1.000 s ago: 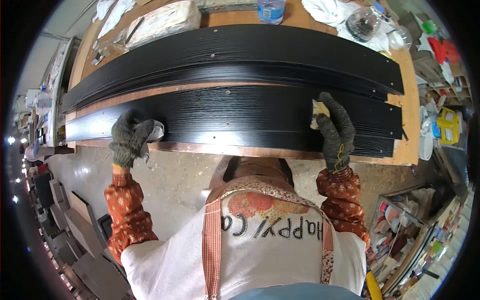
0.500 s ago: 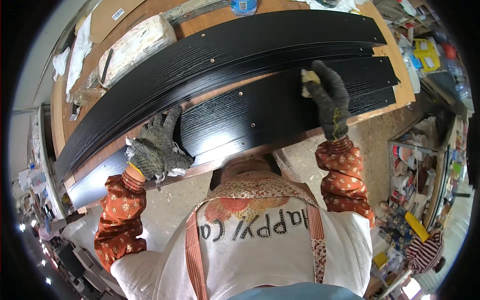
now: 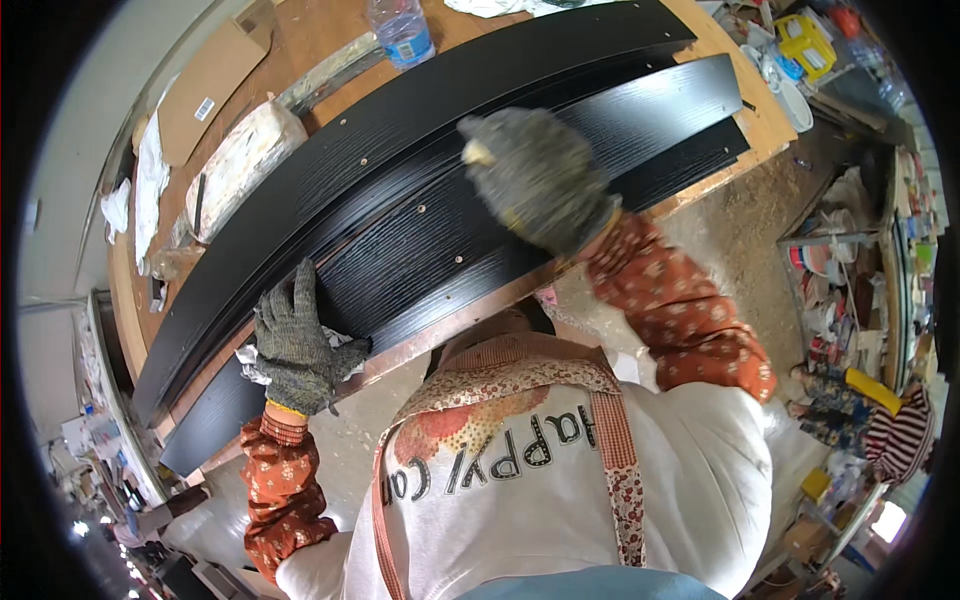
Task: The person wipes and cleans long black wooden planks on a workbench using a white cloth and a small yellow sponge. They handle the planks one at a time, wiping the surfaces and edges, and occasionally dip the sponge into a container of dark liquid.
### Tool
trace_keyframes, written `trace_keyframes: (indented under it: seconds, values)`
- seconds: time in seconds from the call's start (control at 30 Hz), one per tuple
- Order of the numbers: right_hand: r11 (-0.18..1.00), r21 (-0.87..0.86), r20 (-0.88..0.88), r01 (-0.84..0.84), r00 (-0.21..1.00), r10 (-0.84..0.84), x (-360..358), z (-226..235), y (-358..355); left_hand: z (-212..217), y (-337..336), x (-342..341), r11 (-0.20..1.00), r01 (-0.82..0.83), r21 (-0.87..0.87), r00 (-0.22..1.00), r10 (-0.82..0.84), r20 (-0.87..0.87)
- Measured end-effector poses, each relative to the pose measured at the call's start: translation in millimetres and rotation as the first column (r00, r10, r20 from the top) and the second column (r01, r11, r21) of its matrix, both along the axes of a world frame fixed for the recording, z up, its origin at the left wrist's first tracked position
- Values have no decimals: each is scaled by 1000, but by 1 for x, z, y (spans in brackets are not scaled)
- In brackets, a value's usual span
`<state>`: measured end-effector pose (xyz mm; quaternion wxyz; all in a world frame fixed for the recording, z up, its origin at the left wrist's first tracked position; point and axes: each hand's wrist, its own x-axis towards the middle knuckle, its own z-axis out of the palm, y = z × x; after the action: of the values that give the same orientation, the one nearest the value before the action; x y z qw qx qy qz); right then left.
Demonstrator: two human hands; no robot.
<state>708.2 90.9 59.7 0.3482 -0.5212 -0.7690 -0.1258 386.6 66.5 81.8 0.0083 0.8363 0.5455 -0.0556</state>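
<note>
Currently, a near black board [image 3: 375,275] with wood-like grain lies along the near edge of the wooden desk [image 3: 768,130], and a far black board [image 3: 400,130] runs behind it. Toward the desk's near left corner, the left hand [image 3: 303,345], gloved in dark knit, rests palm down on the near black board, its grip spread nearly flat over a crumpled white cloth [image 3: 252,367]; I cannot tell whether the fingers pinch it. Right of the middle, the right hand [image 3: 540,180], gloved alike and blurred, is over the same board, its grip curled in on a pale pad [image 3: 478,153] showing at the fingertips. Beyond the far black board, toward the desk's far left corner, lie a whitish bundle [image 3: 245,170] and a brown cardboard piece [image 3: 215,90].
</note>
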Motion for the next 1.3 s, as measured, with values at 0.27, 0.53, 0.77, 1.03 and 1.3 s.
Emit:
trace_keyframes:
  seconds: [0.27, 0.53, 0.77, 1.03, 1.3]
  values:
    - [831, -153, 315, 535, 823, -472, 188, -9, 42, -4, -1, 7, 997, 20, 69, 1000, -20, 2]
    - [997, -25, 130, -68, 989, 71, 0, -2, 24, -18, -2, -5, 991, 9, 134, 999, -3, -44]
    - [679, -529, 509, 509, 830, -226, 148, 55, 33, -19, -8, -9, 989, -5, 148, 999, 11, -38]
    - [987, -55, 109, -151, 982, 156, 109, -35, 50, -22, -3, -8, 983, 3, 184, 999, 4, -36]
    - [960, -224, 269, -169, 936, 228, 191, -64, 100, -22, 2, -7, 981, 51, 185, 999, -48, -21]
